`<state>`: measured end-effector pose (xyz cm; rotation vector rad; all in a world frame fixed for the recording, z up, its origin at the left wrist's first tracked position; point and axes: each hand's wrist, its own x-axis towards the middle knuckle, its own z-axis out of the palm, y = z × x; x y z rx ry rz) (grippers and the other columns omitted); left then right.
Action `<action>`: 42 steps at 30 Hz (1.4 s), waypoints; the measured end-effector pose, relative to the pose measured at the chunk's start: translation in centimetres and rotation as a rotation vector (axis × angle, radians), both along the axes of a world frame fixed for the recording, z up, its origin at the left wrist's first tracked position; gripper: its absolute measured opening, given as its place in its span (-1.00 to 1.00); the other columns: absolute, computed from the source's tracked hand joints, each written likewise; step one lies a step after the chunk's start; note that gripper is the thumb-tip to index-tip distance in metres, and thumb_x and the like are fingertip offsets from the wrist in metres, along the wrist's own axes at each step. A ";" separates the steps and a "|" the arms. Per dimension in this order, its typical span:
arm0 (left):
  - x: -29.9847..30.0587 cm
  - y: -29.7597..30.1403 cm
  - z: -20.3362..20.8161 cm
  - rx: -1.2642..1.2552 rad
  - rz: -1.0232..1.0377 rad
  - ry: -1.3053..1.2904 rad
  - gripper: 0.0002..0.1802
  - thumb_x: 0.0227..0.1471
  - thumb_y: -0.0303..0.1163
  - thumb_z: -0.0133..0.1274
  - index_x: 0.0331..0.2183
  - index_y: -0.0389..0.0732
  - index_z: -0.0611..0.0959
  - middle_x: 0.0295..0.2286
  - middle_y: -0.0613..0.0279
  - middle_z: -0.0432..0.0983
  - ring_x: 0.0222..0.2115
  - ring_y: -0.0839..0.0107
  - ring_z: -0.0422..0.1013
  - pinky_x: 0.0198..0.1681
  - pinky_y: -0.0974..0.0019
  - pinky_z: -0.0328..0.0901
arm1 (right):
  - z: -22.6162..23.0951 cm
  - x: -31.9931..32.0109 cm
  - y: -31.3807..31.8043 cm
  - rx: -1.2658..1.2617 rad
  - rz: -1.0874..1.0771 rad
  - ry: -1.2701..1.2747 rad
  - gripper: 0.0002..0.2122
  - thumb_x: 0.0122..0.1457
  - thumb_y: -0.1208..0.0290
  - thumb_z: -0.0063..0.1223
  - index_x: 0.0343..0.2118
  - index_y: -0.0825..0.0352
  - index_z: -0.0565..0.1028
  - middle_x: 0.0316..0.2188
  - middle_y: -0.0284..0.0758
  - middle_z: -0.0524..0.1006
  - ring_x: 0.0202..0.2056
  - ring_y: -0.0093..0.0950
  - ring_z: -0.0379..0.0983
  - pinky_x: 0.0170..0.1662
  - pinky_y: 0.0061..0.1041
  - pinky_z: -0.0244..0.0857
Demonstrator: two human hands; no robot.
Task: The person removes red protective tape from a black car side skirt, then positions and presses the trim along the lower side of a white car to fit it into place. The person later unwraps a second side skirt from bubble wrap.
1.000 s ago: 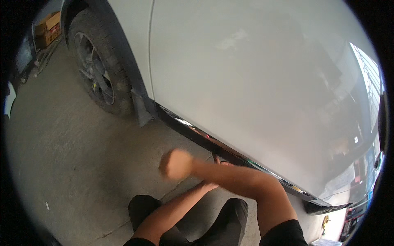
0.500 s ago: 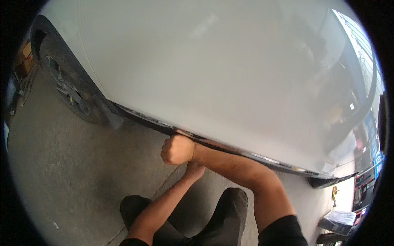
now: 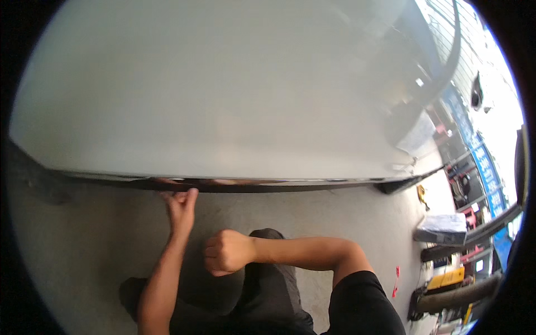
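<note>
A pale, glossy car panel [image 3: 223, 100] fills the upper half of the view. Along its lower edge runs a dark sill [image 3: 279, 188] with a shiny strip above it. My left hand [image 3: 181, 211] reaches up to this sill, thumb and fingers apart, fingertips at or just below the edge; whether they touch it is unclear. Closer to me, my right hand [image 3: 229, 252] is closed in a fist, back of the hand up, over my knee and apart from the car. Whatever the fist may hold is hidden.
Below the car lies a grey concrete floor [image 3: 329, 215]. To the right are a plastic-wrapped box [image 3: 441, 230], thick dark bars [image 3: 458, 295], a yellow case [image 3: 445, 278] and a small red item [image 3: 396, 281]. My bent knees [image 3: 268, 279] are close to the sill.
The view has swung right, and the wheel has left it. My left hand has come out from beneath my right wrist to the sill. My right fist has drawn back from the car.
</note>
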<state>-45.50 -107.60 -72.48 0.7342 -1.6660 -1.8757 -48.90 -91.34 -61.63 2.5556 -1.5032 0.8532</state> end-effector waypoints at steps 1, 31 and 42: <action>-0.5 0.8 0.2 -0.005 0.093 0.032 -0.08 0.16 -0.32 0.09 0.16 -0.67 -0.13 -0.40 0.28 0.52 -0.41 0.49 0.47 -0.28 0.45 0.35 | -0.7 -1.2 2.9 0.061 -0.062 -0.004 -0.80 -0.08 0.29 0.13 -0.67 0.24 0.39 -0.68 -0.37 0.34 -0.61 -0.39 0.35 -0.59 -0.38 0.24; -6.0 19.3 12.7 -0.202 -0.108 -0.170 -0.75 0.19 -0.39 0.02 -0.35 -0.41 0.64 -0.40 0.14 0.61 -0.30 0.41 0.51 -0.10 0.33 0.35 | 1.0 -18.7 22.2 -0.332 -0.263 0.101 -0.76 -0.23 0.28 0.19 -0.73 0.20 0.33 -0.73 -0.44 0.30 -0.66 -0.47 0.34 -0.50 -0.38 0.33; -6.9 21.7 12.3 -0.150 -0.123 -0.079 -0.74 0.22 -0.30 0.00 -0.22 -0.33 0.60 -0.30 0.23 0.55 -0.28 0.42 0.49 -0.06 0.29 0.32 | -3.7 -19.7 23.8 -0.040 0.058 0.324 -0.81 -0.14 0.29 0.10 -0.71 0.26 0.43 -0.70 -0.41 0.38 -0.61 -0.44 0.37 -0.60 -0.40 0.27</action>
